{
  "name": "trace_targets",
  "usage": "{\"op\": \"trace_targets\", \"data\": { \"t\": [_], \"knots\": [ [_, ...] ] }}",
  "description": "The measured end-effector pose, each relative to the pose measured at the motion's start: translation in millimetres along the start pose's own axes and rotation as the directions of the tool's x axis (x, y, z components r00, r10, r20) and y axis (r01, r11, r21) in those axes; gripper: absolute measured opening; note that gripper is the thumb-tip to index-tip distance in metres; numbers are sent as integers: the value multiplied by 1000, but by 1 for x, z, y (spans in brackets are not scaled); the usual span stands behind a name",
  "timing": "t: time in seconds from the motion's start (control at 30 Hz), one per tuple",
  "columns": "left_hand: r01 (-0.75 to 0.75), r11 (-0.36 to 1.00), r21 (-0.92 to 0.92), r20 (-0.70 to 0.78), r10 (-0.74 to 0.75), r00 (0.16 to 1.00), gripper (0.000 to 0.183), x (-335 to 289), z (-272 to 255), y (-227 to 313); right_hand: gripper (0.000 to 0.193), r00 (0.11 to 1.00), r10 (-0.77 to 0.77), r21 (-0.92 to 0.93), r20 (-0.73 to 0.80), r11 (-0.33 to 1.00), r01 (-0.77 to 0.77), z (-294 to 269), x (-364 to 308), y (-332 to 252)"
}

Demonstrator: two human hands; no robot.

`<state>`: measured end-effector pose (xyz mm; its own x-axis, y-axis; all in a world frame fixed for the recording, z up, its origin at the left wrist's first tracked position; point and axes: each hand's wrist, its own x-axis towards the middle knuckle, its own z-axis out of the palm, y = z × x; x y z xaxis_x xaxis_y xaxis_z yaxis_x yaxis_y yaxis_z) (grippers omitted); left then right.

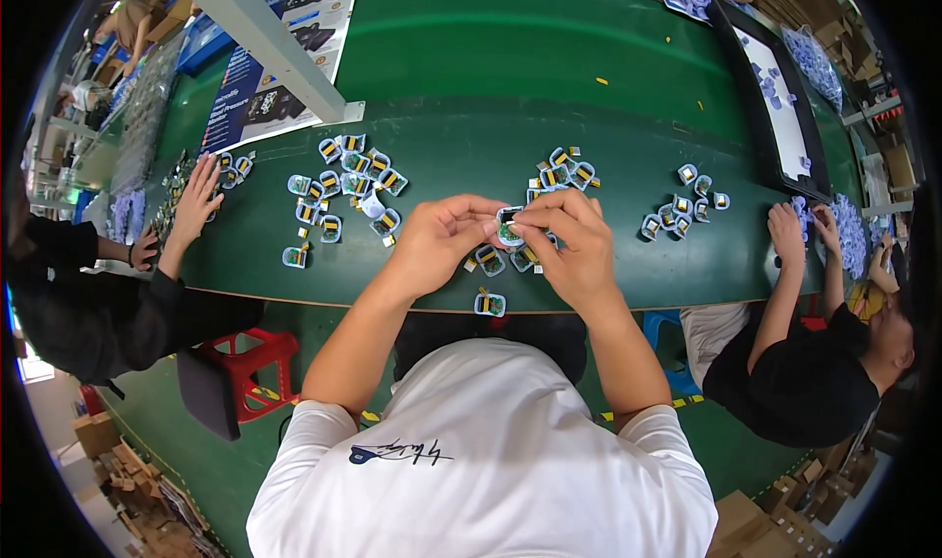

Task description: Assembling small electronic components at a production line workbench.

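Both forearms reach up over the near edge of the green table (pixel 461 136), angled inward so that the two hands come together in front of the chest. The left hand (pixel 439 241) pinches a small case (pixel 509 233) with a green board inside between thumb and fingers, while the right hand (pixel 574 239), its fingers curled, grips the other side, the case lying between both sets of fingertips, near more small cases (pixel 554 175)
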<state>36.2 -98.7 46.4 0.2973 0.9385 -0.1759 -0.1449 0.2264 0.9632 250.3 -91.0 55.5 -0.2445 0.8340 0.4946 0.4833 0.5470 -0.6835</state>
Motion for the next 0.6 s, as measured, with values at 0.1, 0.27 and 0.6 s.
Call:
{"op": "trace_targets", "data": {
  "t": [0.1,0.27,0.6],
  "knots": [
    [-9,1000,-16,15,9,1000,25,-1,0,0,14,1000,-3,-4,-16,1000,3,0,1,-1],
    [-3,1000,5,-10,4,1000,24,0,-5,-8,13,1000,-6,-36,12,999,6,-1,2,0],
    [-147,989,-30,-124,143,982,23,-4,5,-13,24,1000,-14,-72,28,997,16,-2,-10,-5]
  ]
}}
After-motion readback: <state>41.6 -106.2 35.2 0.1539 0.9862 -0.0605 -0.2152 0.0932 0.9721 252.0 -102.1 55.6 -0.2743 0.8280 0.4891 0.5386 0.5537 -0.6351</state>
